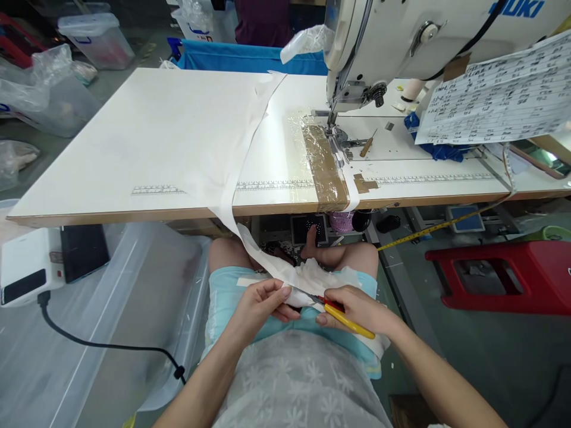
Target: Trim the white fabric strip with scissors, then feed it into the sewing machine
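Observation:
Over the lap, my left hand (264,304) pinches the edge of a white fabric strip (273,261) between thumb and fingers. My right hand (359,310) is closed around scissors (348,322) with yellow and red handles. Their metal blades point left and lie against the cloth, close to my left fingertips; whether they are cutting I cannot tell. From the lap the strip runs up over the table edge and across the white tabletop (178,137). More white cloth lies bunched on the thighs, partly hidden by my hands.
A sewing machine (401,41) stands at the right of the table, with a white band (351,189) by its presser foot. A small awl-like tool (367,145) lies nearby. A yellow tape measure (428,230) hangs off the edge. A red stool (504,276) and a plastic bin (134,297) flank the lap.

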Action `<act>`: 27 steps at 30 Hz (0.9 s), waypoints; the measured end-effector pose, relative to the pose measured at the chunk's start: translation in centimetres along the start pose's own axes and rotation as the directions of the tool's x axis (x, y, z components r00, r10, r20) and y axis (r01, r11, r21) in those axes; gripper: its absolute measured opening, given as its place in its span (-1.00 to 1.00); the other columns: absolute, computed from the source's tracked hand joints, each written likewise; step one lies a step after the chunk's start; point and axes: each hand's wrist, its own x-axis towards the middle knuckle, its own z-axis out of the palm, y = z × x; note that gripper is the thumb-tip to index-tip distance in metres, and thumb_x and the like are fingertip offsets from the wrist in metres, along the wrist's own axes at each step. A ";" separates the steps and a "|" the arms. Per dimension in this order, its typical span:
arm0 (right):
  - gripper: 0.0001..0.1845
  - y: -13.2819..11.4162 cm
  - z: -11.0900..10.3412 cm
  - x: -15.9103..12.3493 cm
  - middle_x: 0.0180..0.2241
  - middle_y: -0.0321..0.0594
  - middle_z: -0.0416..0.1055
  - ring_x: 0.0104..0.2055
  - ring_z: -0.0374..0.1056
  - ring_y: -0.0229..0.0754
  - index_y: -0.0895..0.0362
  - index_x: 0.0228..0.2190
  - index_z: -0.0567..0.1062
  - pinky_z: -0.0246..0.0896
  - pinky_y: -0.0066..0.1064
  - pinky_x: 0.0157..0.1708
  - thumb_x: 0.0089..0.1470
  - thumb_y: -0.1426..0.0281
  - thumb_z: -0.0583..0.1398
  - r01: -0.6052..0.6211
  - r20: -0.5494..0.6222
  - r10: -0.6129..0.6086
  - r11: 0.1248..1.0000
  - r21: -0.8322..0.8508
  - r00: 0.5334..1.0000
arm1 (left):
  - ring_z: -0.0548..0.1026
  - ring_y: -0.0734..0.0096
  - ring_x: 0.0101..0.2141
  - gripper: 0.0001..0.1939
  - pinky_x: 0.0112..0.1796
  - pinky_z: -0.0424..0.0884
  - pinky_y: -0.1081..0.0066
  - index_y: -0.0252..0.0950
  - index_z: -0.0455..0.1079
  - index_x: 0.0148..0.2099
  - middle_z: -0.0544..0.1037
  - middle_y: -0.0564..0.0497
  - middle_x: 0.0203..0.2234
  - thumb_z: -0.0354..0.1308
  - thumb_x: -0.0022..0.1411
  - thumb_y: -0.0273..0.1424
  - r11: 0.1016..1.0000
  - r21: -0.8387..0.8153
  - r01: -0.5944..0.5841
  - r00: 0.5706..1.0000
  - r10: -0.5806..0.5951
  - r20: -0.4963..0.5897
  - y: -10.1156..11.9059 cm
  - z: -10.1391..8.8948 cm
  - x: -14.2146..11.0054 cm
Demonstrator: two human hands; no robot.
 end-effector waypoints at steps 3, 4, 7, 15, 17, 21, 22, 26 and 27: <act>-0.41 -0.3 0.1 -0.2 -0.61 -0.42 0.04 -0.55 -0.02 -0.33 0.10 -0.58 0.09 -0.26 -0.42 -0.54 0.13 -0.11 0.11 -0.025 -0.050 0.022 0.997 -0.067 0.999 | 0.61 0.25 -0.47 -0.53 -0.44 0.48 0.47 -0.35 0.43 -0.31 0.61 -0.09 -0.57 0.30 0.08 0.01 1.000 -0.009 -0.010 1.000 0.010 0.002 0.0 0.1 -0.2; -0.40 -0.4 0.2 -0.2 -0.62 -0.42 0.04 -0.56 -0.02 -0.33 0.10 -0.58 0.09 -0.26 -0.41 -0.55 0.13 -0.11 0.10 -0.033 -0.061 0.029 0.996 -0.077 0.998 | 0.61 0.25 -0.47 -0.53 -0.44 0.48 0.47 -0.35 0.43 -0.31 0.61 -0.09 -0.57 0.30 0.08 0.01 1.000 -0.010 -0.011 1.000 0.011 0.003 0.0 0.1 -0.3; -0.38 -0.4 0.4 -0.3 -0.64 -0.41 0.03 -0.58 -0.04 -0.33 0.09 -0.60 0.07 -0.27 -0.41 -0.57 0.10 -0.13 0.11 -0.053 -0.084 0.046 0.995 -0.081 0.995 | 0.61 0.25 -0.47 -0.53 -0.43 0.48 0.47 -0.35 0.43 -0.32 0.61 -0.08 -0.57 0.32 0.06 0.01 1.000 -0.015 -0.006 1.000 0.006 0.001 0.1 0.2 -0.3; -0.40 -0.4 0.4 -0.3 -0.64 -0.39 0.10 -0.60 -0.02 -0.32 0.09 -0.60 0.07 -0.28 -0.41 -0.56 0.12 -0.11 0.11 -0.098 -0.104 0.080 0.978 -0.186 0.991 | 0.60 0.28 -0.50 -0.52 -0.46 0.47 0.51 -0.36 0.45 -0.35 0.60 -0.09 -0.59 0.35 0.01 0.00 0.999 -0.033 0.012 1.000 -0.012 0.000 0.1 0.4 0.2; -0.42 -0.6 0.3 0.0 -0.62 -0.38 0.14 -0.58 -0.01 -0.31 0.09 -0.58 0.07 -0.28 -0.41 -0.55 0.12 -0.09 0.11 -0.093 -0.110 0.068 0.967 -0.238 0.992 | 0.60 0.28 -0.51 -0.52 -0.46 0.47 0.50 -0.35 0.43 -0.37 0.60 -0.09 -0.60 0.35 0.01 0.01 1.000 -0.028 0.012 1.000 -0.012 0.004 0.0 0.4 0.2; -0.42 -0.7 0.1 0.8 -0.62 -0.37 0.13 -0.58 -0.03 -0.31 0.08 -0.58 0.07 -0.28 -0.40 -0.54 0.11 -0.09 0.12 -0.090 -0.101 0.067 0.965 -0.246 0.993 | 0.60 0.26 -0.51 -0.50 -0.47 0.47 0.49 -0.33 0.38 -0.40 0.60 -0.08 -0.61 0.34 0.00 0.04 0.999 -0.034 0.023 1.000 -0.022 0.016 -0.1 0.1 0.1; -0.41 -0.6 0.1 1.0 -0.63 -0.38 0.11 -0.59 -0.04 -0.31 0.08 -0.59 0.07 -0.28 -0.40 -0.54 0.11 -0.09 0.13 -0.096 -0.097 0.074 0.967 -0.236 0.993 | 0.60 0.26 -0.51 -0.50 -0.47 0.46 0.49 -0.33 0.38 -0.39 0.60 -0.08 -0.61 0.33 0.01 0.04 0.999 -0.034 0.026 1.000 -0.026 0.014 -0.1 -0.1 0.2; -0.43 -0.3 0.1 1.4 -0.63 -0.38 0.10 -0.58 -0.01 -0.30 0.08 -0.60 0.11 -0.23 -0.42 -0.54 0.07 -0.08 0.16 -0.112 -0.117 0.100 0.989 -0.098 0.988 | 0.61 0.25 -0.49 -0.48 -0.45 0.46 0.48 -0.34 0.37 -0.33 0.61 -0.09 -0.58 0.31 0.02 0.06 0.999 -0.020 0.044 0.999 -0.044 0.012 -0.1 -0.3 0.9; -0.46 -0.4 0.1 1.6 -0.61 -0.38 0.13 -0.56 0.03 -0.30 0.08 -0.58 0.13 -0.20 -0.43 -0.54 0.06 -0.06 0.18 -0.095 -0.132 0.091 0.995 -0.031 0.987 | 0.61 0.24 -0.48 -0.47 -0.43 0.47 0.47 -0.33 0.35 -0.32 0.61 -0.09 -0.58 0.31 0.01 0.07 0.999 -0.018 0.045 0.999 -0.045 0.012 -0.2 -0.1 1.1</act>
